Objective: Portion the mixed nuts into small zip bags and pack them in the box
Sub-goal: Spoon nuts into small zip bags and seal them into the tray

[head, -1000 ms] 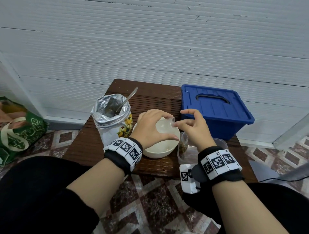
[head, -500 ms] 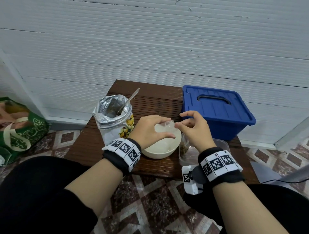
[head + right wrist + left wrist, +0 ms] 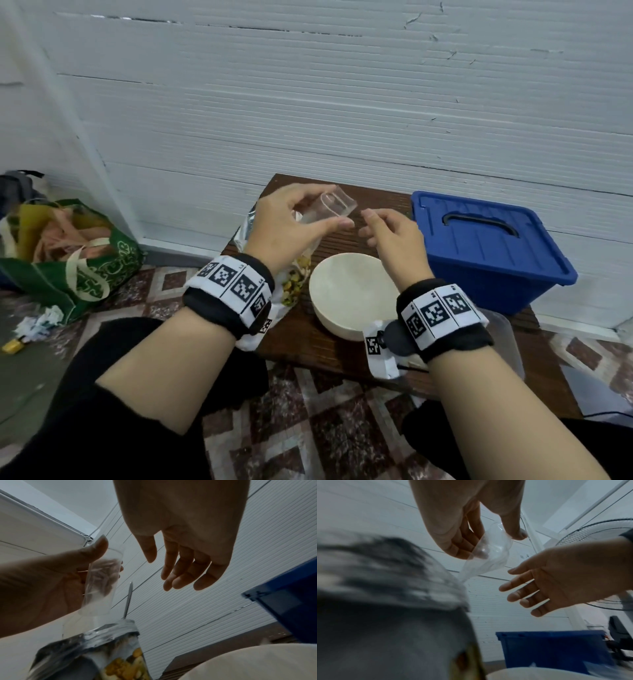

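My left hand (image 3: 339, 214) is raised above the table and pinches a small clear zip bag (image 3: 334, 205) between thumb and fingers, its mouth spread open. The bag (image 3: 489, 555) looks empty. Just right of it, my right hand (image 3: 368, 226) hovers with relaxed fingers (image 3: 180, 568), apart from the bag and holding nothing. The foil nut bag (image 3: 96, 649) stands below my left hand, with a spoon handle (image 3: 128, 600) sticking out. In the head view it is mostly hidden by my wrist. The blue box (image 3: 486, 253) sits at the right with its lid on.
A white bowl (image 3: 352, 294) stands on the dark wooden table (image 3: 301, 339) between my wrists. A clear plastic tub (image 3: 503, 337) peeks out behind my right wrist. A green shopping bag (image 3: 85, 270) lies on the floor at the left. A white wall runs behind the table.
Both hands have risen from the bowl. My left hand carried the zip bag up, and my right hand has come off the bag's edge and loosened.
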Tool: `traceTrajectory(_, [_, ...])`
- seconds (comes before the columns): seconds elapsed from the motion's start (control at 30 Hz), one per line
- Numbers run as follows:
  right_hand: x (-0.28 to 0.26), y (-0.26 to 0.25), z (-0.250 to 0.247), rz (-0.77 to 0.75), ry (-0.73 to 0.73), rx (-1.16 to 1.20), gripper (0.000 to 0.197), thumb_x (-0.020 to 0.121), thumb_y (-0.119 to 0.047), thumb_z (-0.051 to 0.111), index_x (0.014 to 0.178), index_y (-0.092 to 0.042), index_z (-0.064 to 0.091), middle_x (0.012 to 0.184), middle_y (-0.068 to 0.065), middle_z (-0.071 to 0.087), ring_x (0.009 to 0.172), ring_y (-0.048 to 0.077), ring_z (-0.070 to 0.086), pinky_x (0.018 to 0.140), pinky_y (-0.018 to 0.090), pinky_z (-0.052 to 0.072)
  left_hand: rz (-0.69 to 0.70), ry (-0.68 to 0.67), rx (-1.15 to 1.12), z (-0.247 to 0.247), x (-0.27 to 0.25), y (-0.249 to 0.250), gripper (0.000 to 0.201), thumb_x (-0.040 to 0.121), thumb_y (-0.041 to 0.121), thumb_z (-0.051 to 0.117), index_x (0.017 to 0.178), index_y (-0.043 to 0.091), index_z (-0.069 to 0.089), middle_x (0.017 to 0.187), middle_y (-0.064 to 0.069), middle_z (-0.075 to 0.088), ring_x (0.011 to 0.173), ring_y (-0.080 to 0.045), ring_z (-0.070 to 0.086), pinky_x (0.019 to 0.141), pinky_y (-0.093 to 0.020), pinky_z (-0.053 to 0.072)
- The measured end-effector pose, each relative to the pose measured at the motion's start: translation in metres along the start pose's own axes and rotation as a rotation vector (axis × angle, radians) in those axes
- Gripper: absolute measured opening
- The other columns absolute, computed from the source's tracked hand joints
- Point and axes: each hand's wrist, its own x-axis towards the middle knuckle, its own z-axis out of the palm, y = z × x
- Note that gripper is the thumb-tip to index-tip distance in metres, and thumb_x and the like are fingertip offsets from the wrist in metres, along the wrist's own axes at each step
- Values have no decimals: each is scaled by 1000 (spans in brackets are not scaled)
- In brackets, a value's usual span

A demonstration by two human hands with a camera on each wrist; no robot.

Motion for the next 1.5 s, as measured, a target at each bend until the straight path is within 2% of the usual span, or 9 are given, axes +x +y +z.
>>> traceTrajectory(0.1, [9,-9,18,-13,-61,-53,37,87,-52,58,109,-23,66,96,-2,67,92,10,61,84,29,49,-66,103,42,-25,10,-5,56,59,54,79,108,29,69,100,13,68,93,1,61,82,-15,49])
traceTrajectory(0.23, [20,-22,38,-45,-100,-129,43,86,-49,62,115,-17,66,94,-9,61,84,-3,52,68,11,36,-149,157,100,-54,20,-24,51,64,47,81,110,29,67,102,10,67,95,-5,61,82,-18,48])
traceTrajectory(0.43, [32,-28,60,-157,-82,-215,26,96,-28,53,85,-15,72,82,2,71,77,13,62,75,28,46,-272,15,26,-72,21,-54,69,51,60,78,106,19,71,96,5,72,92,-10,67,88,-28,54])
traceTrajectory(0.57, [30,-37,61,-453,-18,-246,24,97,-22,50,90,-11,70,81,-1,68,80,14,60,72,22,42,-309,-64,-26,-70,20,-61,51,55,48,79,98,20,72,95,7,73,89,-6,67,87,-25,54])
traceTrajectory(0.73, [26,-33,73,-744,-140,-437,24,94,-21,48,89,-7,67,81,7,65,79,27,57,73,37,44,-321,-78,-34,-67,18,-70,62,53,56,78,102,18,73,93,6,74,92,-10,68,90,-32,54])
traceTrajectory(1.03, [31,-27,80,-474,-135,-351,25,98,-18,49,79,-9,64,74,4,64,71,18,57,67,29,40,-340,-93,-46,-69,15,-69,41,67,35,81,103,17,73,99,8,73,94,-2,66,87,-20,50])
traceTrajectory(1.17, [36,-25,82,-303,-67,-334,30,99,-22,46,78,-10,65,76,4,67,73,19,61,71,32,46,-331,-106,-33,-68,15,-67,38,71,31,81,106,22,72,89,12,73,81,10,61,77,-7,46])
traceTrajectory(1.4, [40,-25,79,-126,33,-341,33,100,-24,41,80,-11,65,65,-9,53,61,3,46,67,23,31,-337,-35,-61,-73,14,-65,50,61,48,78,105,25,72,94,8,74,91,-8,67,86,-24,53])
traceTrajectory(1.5, [43,-25,75,-77,64,-293,34,101,-24,40,80,-11,64,66,-6,54,62,2,46,63,20,27,-330,1,-63,-78,13,-67,46,65,42,80,105,22,72,81,11,70,72,3,63,68,-13,50])
